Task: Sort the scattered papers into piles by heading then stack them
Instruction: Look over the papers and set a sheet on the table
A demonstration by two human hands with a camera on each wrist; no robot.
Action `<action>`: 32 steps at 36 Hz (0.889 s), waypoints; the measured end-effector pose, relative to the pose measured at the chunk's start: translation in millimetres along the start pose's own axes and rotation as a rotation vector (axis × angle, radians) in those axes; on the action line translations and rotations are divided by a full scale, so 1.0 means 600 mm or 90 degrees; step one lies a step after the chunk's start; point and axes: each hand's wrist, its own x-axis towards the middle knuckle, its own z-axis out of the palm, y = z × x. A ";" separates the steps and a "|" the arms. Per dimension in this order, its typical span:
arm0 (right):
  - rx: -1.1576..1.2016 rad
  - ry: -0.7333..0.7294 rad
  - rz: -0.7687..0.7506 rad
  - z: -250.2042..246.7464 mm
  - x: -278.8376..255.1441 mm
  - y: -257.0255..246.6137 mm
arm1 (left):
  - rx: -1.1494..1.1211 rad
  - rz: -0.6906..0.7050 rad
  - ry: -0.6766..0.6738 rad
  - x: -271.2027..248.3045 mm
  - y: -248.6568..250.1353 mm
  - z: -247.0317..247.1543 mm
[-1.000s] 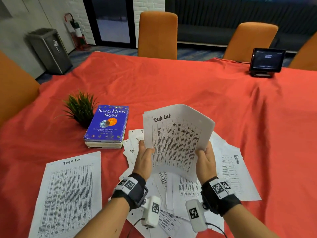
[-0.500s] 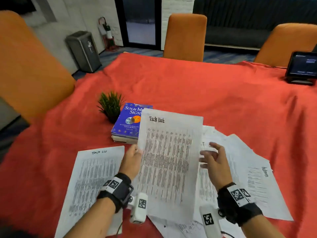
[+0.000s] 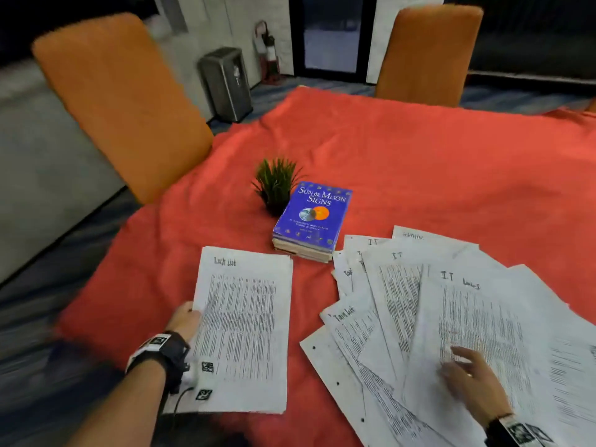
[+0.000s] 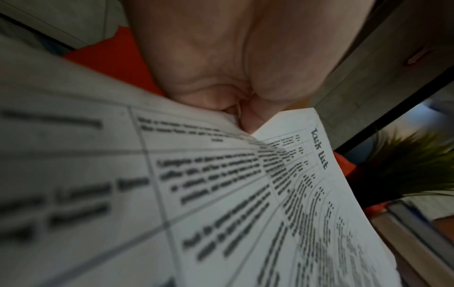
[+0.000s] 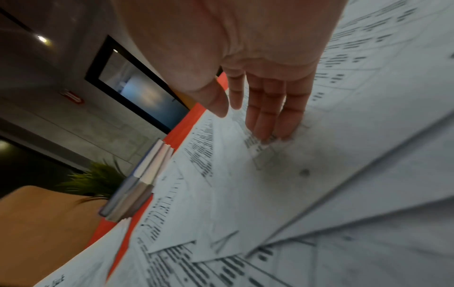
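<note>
A Task List sheet [image 3: 242, 327] lies at the near left of the red table, on top of the Task List pile. My left hand [image 3: 193, 312] pinches its left edge; in the left wrist view the fingers [image 4: 228, 101] close on the paper's edge [image 4: 294, 174]. To the right is a fan of scattered sheets [image 3: 396, 301] headed IT, IT Logs and Task List. My right hand [image 3: 461, 356] is spread flat on the top IT Logs sheet [image 3: 483, 317]. In the right wrist view its straight fingertips [image 5: 265, 134] touch the paper and hold nothing.
A blue book [image 3: 312, 217] on a short stack and a small green plant [image 3: 277, 185] stand just behind the papers. Orange chairs [image 3: 119, 101] [image 3: 425, 53] line the left and far edges. Bare red cloth [image 3: 419, 150] stretches beyond.
The Task List sheet, held up in both hands, went left and down onto the left sheet. My right hand let go and moved onto the scattered sheets. The head view swung left.
</note>
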 end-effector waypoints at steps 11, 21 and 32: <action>-0.092 0.018 0.027 0.003 0.018 0.047 | 0.073 0.000 0.010 0.018 -0.003 0.019; -0.104 0.020 0.016 0.004 0.022 0.052 | 0.101 0.004 0.030 0.011 0.005 0.031; -0.093 0.016 0.013 0.001 0.020 0.049 | 0.198 0.049 0.124 0.010 -0.007 0.034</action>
